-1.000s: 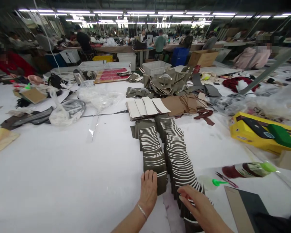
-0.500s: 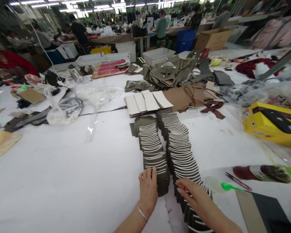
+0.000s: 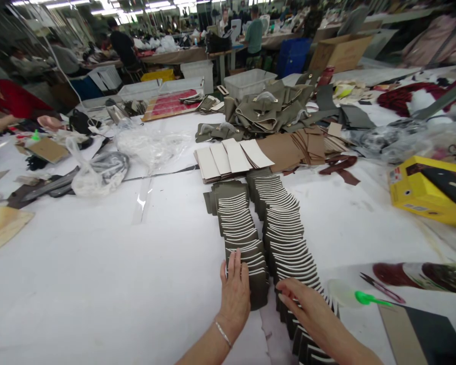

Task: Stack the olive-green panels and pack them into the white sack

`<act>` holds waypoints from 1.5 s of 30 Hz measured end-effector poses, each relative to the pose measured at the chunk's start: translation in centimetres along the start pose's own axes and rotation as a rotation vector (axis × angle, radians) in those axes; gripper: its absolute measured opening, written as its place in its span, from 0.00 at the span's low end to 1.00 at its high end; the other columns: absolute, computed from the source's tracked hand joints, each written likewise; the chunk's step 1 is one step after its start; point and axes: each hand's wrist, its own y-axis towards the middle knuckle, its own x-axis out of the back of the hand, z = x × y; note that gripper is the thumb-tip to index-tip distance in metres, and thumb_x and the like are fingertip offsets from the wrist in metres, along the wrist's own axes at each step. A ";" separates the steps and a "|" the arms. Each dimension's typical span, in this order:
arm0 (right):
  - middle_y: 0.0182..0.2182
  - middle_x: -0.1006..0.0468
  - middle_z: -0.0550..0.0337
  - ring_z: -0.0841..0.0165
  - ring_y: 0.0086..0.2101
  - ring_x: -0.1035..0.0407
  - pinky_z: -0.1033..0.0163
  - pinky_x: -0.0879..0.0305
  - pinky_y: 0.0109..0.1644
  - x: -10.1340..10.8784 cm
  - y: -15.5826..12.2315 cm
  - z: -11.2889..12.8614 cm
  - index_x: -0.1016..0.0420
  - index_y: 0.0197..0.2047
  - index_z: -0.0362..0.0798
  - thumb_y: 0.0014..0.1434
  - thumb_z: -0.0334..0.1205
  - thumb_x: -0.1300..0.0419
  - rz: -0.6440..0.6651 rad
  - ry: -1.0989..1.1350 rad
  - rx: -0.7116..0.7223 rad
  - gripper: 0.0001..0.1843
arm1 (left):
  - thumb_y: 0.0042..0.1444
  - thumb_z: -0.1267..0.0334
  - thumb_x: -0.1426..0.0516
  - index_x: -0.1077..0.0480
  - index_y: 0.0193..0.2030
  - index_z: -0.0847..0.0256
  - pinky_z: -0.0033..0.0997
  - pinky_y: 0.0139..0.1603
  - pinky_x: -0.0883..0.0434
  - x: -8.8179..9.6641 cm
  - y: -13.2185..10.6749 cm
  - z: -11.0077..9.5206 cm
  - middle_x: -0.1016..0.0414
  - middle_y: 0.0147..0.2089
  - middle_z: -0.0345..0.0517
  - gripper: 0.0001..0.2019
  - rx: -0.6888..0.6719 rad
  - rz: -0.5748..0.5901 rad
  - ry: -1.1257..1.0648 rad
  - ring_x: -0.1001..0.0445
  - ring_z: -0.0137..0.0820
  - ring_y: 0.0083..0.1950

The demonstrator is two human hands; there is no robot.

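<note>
The yellow box (image 3: 414, 195), far to the right of the left row of olive pieces (image 3: 239, 228), lies open with a flat black item (image 3: 448, 185) in it. Left of that row, a clear plastic bag (image 3: 99, 175) holds coiled grey strapping. Well beyond the row's far end stands a pale plastic bin (image 3: 247, 82); I cannot tell what is in it.

Since half a second ago, my left hand (image 3: 235, 291) has slid a little further up the left row, so my fingertips now cover more of its white edges. My right hand (image 3: 307, 309) has hardly shifted.

My left hand lies palm down on the near end of the left row, fingers straight and close together, pressing flat and gripping nothing. A thin bracelet sits at that wrist. My right hand reaches in from the lower right, palm down and fingers extended. It rests loosely across the near pieces of the right row (image 3: 285, 233), which runs just beside the left row, and it clasps none of them. Both rows are fanned out overlapping on the white table (image 3: 99, 263).
</note>
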 end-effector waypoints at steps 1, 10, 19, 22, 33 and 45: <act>0.37 0.27 0.55 0.61 0.38 0.33 0.52 0.38 0.45 -0.1 0.0 0.0 0.30 0.41 0.47 0.64 0.42 0.54 0.003 0.001 0.002 0.13 | 0.50 0.77 0.46 0.39 0.57 0.66 0.60 0.68 0.45 0.0 0.0 0.0 0.54 0.73 0.57 0.25 -0.001 0.001 0.005 0.58 0.45 0.74; 0.36 0.27 0.55 0.61 0.38 0.32 0.54 0.38 0.45 -0.4 0.2 -0.4 0.30 0.41 0.48 0.63 0.42 0.53 -0.002 0.015 -0.008 0.13 | 0.52 0.75 0.46 0.45 0.65 0.66 0.60 0.68 0.46 -0.4 -0.4 -0.2 0.39 0.66 0.52 0.32 -0.049 -0.042 -0.012 0.45 0.44 0.68; 0.36 0.28 0.55 0.61 0.38 0.33 0.54 0.39 0.44 -0.1 0.2 -0.7 0.30 0.42 0.48 0.63 0.43 0.55 0.003 0.011 -0.024 0.14 | 0.37 0.74 0.37 0.51 0.68 0.69 0.57 0.66 0.43 1.4 3.3 -1.2 0.35 0.60 0.58 0.48 0.120 0.143 -0.087 0.40 0.50 0.60; 0.35 0.28 0.55 0.61 0.37 0.33 0.54 0.39 0.44 -0.2 0.3 -0.9 0.31 0.41 0.47 0.64 0.43 0.55 0.003 0.008 -0.024 0.14 | 0.40 0.73 0.37 0.49 0.68 0.69 0.56 0.65 0.42 1.1 2.9 -1.4 0.35 0.59 0.57 0.46 0.125 0.142 -0.081 0.39 0.49 0.59; 0.36 0.28 0.57 0.62 0.38 0.33 0.53 0.39 0.44 -0.2 0.8 -0.7 0.32 0.41 0.48 0.65 0.40 0.54 0.019 -0.012 -0.011 0.11 | 0.36 0.68 0.32 0.45 0.64 0.72 0.61 0.70 0.52 1.3 3.7 -0.5 0.61 0.73 0.68 0.46 -0.019 0.099 -0.024 0.64 0.53 0.74; 0.63 0.42 0.52 0.60 0.62 0.49 0.48 0.49 0.67 0.1 3.5 0.0 0.45 0.65 0.48 0.56 0.30 0.42 -0.202 -0.397 0.260 0.35 | 0.46 0.77 0.43 0.45 0.65 0.69 0.57 0.64 0.36 0.3 1.1 -1.3 0.39 0.65 0.60 0.37 -0.090 -0.054 -0.041 0.43 0.48 0.68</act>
